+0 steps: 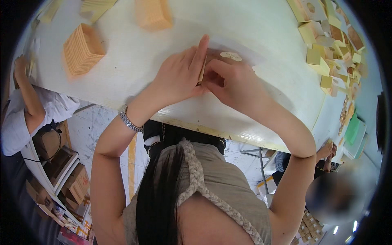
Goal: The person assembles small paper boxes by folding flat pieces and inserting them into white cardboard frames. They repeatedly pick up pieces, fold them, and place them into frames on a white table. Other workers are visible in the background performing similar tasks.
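Both hands meet over the white table near its front edge, around a small brown cardboard box (216, 56) with a pale oval label (231, 56) on it. My left hand (182, 72) grips the box's left side, its index finger pointing up along the edge. On the other side, my right hand (233, 80) has its fingers bent in against the near part of the box. Much of the box is hidden behind the hands, so its exact shape is unclear.
Stacks of peach-coloured folded card (83, 51) stand on the white table (122, 77) at the left and far side. Many small yellow boxes (316, 56) are heaped at the right. A co-worker's arm (30, 92) is at the far left; another person's hands (326, 153) show at lower right.
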Demonstrator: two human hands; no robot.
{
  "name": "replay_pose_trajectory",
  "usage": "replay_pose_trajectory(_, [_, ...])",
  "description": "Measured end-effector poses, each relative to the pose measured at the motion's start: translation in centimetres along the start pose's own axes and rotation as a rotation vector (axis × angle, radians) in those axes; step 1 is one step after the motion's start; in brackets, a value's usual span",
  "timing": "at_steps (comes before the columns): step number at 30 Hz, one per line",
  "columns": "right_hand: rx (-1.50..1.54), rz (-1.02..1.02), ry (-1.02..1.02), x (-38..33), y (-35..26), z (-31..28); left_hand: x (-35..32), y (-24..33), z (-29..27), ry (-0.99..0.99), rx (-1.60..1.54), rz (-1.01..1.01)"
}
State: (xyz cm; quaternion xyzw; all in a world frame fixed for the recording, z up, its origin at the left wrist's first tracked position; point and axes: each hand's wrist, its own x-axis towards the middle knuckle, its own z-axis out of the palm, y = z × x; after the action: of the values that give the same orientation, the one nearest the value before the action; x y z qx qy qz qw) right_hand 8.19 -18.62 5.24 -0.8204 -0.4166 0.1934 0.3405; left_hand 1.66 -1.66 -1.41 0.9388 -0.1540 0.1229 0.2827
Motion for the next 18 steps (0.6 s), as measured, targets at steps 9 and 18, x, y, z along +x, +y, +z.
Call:
replay_pose_trajectory(9, [0.169, 0.193, 0.007, -0.3, -1.0, 0.0, -0.2, -0.1, 0.2, 0.037, -0.004, 0.036])
replay_pose_trajectory(18, [-0.274, -0.025, 0.136, -1.6, -1.2, 1.3, -0.3, -0.4, 1.0, 0.124, -0.001, 0.042])
